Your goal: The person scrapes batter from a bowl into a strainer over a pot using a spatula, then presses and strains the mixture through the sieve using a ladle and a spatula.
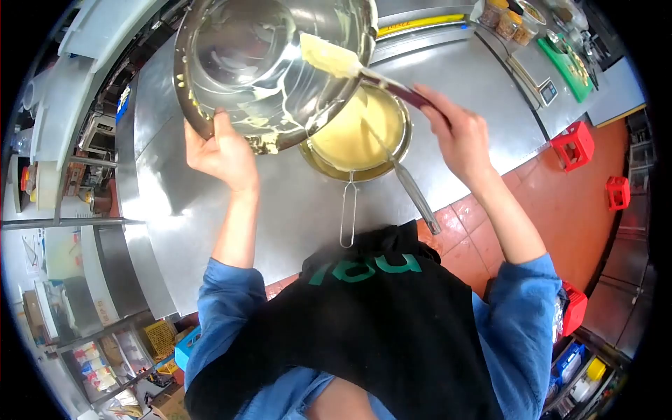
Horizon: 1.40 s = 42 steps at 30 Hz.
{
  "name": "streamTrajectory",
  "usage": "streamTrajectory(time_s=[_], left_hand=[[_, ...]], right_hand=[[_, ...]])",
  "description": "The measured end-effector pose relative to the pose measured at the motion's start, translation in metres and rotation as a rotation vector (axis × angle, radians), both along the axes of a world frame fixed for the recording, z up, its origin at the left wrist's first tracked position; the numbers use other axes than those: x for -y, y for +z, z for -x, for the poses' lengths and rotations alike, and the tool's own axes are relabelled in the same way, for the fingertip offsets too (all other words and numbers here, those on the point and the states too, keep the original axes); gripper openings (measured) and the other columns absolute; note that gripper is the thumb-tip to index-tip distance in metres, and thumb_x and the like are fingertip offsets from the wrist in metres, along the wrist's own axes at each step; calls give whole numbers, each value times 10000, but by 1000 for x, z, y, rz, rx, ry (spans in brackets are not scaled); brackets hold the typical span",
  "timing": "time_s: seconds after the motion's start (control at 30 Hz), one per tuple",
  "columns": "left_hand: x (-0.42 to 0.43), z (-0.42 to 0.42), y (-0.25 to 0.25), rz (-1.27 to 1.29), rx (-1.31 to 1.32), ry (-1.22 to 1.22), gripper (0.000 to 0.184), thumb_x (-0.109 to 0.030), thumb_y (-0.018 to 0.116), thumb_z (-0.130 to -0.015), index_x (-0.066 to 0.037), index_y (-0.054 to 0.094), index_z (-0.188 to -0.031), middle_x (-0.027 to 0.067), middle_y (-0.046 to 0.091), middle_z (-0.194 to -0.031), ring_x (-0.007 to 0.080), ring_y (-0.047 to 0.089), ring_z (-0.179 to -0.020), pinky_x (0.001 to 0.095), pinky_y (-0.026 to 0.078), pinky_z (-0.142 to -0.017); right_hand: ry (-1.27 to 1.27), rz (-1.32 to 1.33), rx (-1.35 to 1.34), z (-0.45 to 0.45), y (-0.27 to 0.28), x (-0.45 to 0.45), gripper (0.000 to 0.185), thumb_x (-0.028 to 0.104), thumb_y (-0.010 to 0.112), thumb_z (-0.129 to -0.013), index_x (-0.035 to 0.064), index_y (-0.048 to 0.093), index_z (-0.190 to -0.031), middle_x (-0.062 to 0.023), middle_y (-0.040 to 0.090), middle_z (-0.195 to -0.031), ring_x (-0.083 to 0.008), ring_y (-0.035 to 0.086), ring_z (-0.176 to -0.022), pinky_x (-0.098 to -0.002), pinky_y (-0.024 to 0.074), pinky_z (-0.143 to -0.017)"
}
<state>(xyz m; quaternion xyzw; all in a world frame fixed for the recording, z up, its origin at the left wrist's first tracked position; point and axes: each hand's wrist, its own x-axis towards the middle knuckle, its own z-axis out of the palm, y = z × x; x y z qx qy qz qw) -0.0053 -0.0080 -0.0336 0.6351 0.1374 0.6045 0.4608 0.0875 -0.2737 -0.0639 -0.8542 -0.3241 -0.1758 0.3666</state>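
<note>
My left hand [222, 155] grips the rim of a large steel mixing bowl [241, 42], tilted above the counter and streaked inside with pale yellow batter. My right hand [458, 133] is closed around the dark handle of a spatula [332, 57], whose batter-coated blade is at the tilted bowl's inner wall. Below and partly hidden by that bowl, a strainer with a wire handle [348, 213] rests over a second metal bowl [378, 172]. Thick yellow batter [350, 143] fills it. A grey-handled utensil [414, 192] leans in the batter, its head hidden.
Everything stands on a steel counter [280, 220]. At the far right are a green cutting board [570, 70], a digital scale [547, 91] and several lidded jars [508, 22]. Red stools [574, 147] stand on the tiled floor. Shelves [91, 280] line the left.
</note>
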Motion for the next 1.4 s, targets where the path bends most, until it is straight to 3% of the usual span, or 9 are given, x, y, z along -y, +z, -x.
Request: streamTrajectory(time_s=[0.27,0.43,0.57,0.6,0.7,0.8,1.03,1.27,1.4], left_hand=[[8,4,2,-59,45,-36,260,91,560,-780,70,616,-1034,75,661,-975,123,601,-846,244,452,-794],[7,-2,0,-88,23,-15,244,96,550,-785,72,616,-1019,70,658,-956,116,597,-828,236,450,-782],[10,-5,-8,-85,-79,37,257,99,534,-788,77,610,-1033,68,650,-959,123,594,-840,237,446,-797],[8,-5,-12,-83,-43,9,279,106,528,-785,79,601,-1053,75,648,-963,127,593,-853,238,447,-801],[9,1,-11,-90,-37,21,295,113,523,-781,79,593,-1065,81,646,-968,133,595,-855,239,452,-795],[6,6,-12,-56,60,-59,294,112,529,-776,83,592,-1062,85,648,-982,140,597,-868,245,456,-797],[-17,7,-9,-149,18,92,220,88,557,-747,80,621,-957,64,662,-898,114,589,-767,226,451,-718],[-8,9,-11,-135,-13,109,203,87,566,-743,71,630,-935,66,663,-884,116,589,-757,222,452,-708],[-6,9,-11,-193,-46,144,202,92,560,-743,67,630,-931,59,657,-864,112,582,-744,218,446,-699]], right_hand=[[-50,331,-10,-26,-30,-69,416,83,479,-870,219,519,-1261,-143,627,-679,-329,625,-619,-428,496,-568],[347,-165,-414,29,-34,-96,373,133,514,-886,145,544,-1258,-241,614,-753,-342,628,-738,-428,489,-636],[537,-406,-1356,50,4,-95,346,159,527,-925,105,545,-1266,-33,540,-627,-109,479,-519,-245,364,-461],[554,-458,-1558,51,11,-95,354,180,524,-937,99,529,-1281,57,419,-630,-35,336,-520,-193,272,-438],[590,-670,-1705,49,17,-95,363,182,516,-939,107,515,-1294,48,413,-615,-35,329,-504,-200,260,-426],[558,-622,-1529,45,27,-60,349,179,503,-947,117,523,-1290,48,410,-615,-34,322,-498,-194,248,-428],[125,-114,44,19,-57,37,443,76,607,-848,150,534,-1279,-62,597,-692,-183,578,-559,-327,469,-519],[56,196,136,15,-129,51,510,60,616,-817,223,529,-1292,-65,408,-591,-213,471,-461,-354,426,-439],[41,179,126,18,-131,54,504,52,604,-821,222,531,-1290,-61,422,-594,-212,477,-465,-354,425,-436]])
